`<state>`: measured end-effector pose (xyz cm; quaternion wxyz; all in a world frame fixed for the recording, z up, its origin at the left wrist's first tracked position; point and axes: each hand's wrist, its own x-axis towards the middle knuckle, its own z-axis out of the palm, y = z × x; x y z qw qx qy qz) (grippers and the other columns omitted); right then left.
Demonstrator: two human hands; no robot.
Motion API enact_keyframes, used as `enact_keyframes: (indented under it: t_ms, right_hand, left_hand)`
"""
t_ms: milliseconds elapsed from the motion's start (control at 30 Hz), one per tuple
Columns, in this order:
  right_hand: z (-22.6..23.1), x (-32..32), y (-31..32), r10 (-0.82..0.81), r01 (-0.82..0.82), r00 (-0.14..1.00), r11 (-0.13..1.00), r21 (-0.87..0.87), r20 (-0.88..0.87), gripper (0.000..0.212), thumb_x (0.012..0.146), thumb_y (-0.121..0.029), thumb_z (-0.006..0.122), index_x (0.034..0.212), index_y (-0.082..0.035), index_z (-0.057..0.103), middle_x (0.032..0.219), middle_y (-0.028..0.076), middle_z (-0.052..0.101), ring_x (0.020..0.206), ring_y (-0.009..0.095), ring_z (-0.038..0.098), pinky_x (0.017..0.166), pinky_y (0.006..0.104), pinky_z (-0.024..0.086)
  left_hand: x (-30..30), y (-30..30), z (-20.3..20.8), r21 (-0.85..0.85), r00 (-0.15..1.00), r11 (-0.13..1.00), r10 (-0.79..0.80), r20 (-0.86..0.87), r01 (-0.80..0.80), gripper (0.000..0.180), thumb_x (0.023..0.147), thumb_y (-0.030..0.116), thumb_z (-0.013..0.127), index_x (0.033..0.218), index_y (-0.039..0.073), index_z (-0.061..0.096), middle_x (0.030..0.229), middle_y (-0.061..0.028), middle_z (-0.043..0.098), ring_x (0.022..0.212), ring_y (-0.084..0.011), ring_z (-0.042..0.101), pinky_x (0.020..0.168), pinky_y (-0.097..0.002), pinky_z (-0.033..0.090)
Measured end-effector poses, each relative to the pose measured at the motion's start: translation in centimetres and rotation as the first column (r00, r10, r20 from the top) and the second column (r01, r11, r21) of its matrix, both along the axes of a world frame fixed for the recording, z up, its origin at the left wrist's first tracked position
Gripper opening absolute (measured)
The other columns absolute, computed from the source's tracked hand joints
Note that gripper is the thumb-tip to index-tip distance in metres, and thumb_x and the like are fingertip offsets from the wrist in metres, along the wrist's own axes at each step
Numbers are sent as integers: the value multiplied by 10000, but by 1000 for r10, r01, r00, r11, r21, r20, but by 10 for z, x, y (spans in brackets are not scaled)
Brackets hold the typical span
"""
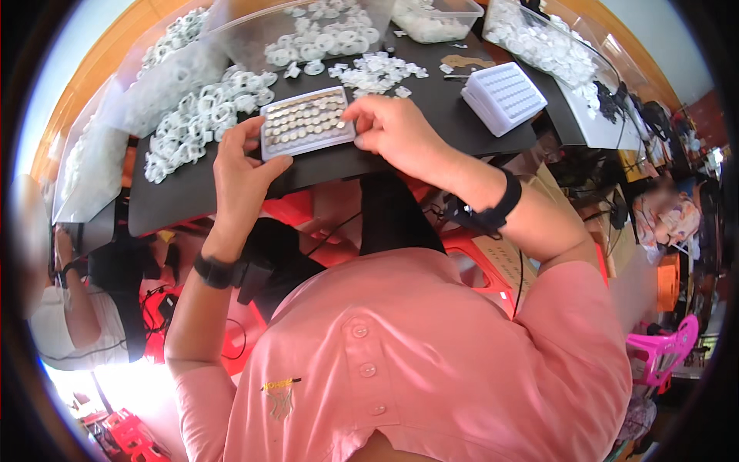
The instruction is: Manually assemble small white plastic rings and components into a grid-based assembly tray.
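A white plastic tray (308,146) rests near the front edge of the dark table, with rows of small round silvery button cells (304,119) in it. My left hand (242,165) grips its left side, the thumb along the near edge and the fingers at the far side. At the tray's right end, my right hand (392,131) is closed on the edge, fingertips curled beside the last cells. Whether a loose cell is also between those fingers I cannot make out.
White plastic rings (204,115) lie heaped left of the tray, small white pieces (377,73) beyond it. Clear bins (323,31) of white parts line the back. Stacked white trays (504,100) stand at right. Another person (85,308) sits at the left.
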<state>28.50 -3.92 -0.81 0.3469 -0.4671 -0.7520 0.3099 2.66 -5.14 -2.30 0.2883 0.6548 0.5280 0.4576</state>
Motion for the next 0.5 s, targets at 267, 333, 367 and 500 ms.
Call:
enact_keyframes:
  t_ms: [267, 333, 367, 500]
  right_hand:
    - [6, 41, -32, 0, -1, 1000, 999, 48, 12, 219, 804, 28, 691, 1020, -7, 685, 908, 70, 641, 806, 154, 640, 719, 277, 507]
    - [22, 52, -29, 15, -25, 990, 997, 69, 142, 210, 798, 29, 693, 1004, -12, 693, 903, 61, 637, 805, 162, 641, 719, 286, 507]
    - [34, 60, -21, -12, -28, 970, 987, 161, 244, 186, 814, -4, 688, 999, -14, 693, 874, 61, 634, 797, 163, 647, 718, 295, 509]
    - [68, 110, 34, -292, 181, 840, 945, 273, 457, 203, 825, -74, 658, 1015, -32, 717, 892, 109, 707, 830, 221, 684, 745, 317, 518]
  left_hand:
    - [17, -1, -7, 355, 904, 933, 192, -381, -48, 584, 665, 110, 843, 1191, 27, 603, 1086, -118, 585, 1027, -290, 555, 855, -381, 473]
    - [18, -1, -8, 347, 902, 936, 197, -384, -57, 583, 657, 110, 847, 1178, 22, 602, 1109, -133, 586, 1073, -327, 540, 910, -408, 462]
    - [19, -2, -8, 345, 906, 936, 200, -373, -64, 583, 657, 110, 847, 1178, 22, 602, 1109, -133, 586, 1073, -327, 540, 910, -408, 462]
    - [23, -5, -6, 391, 895, 917, 238, -378, -79, 586, 657, 120, 849, 1179, 26, 601, 1136, -138, 589, 1104, -333, 534, 922, -413, 464]
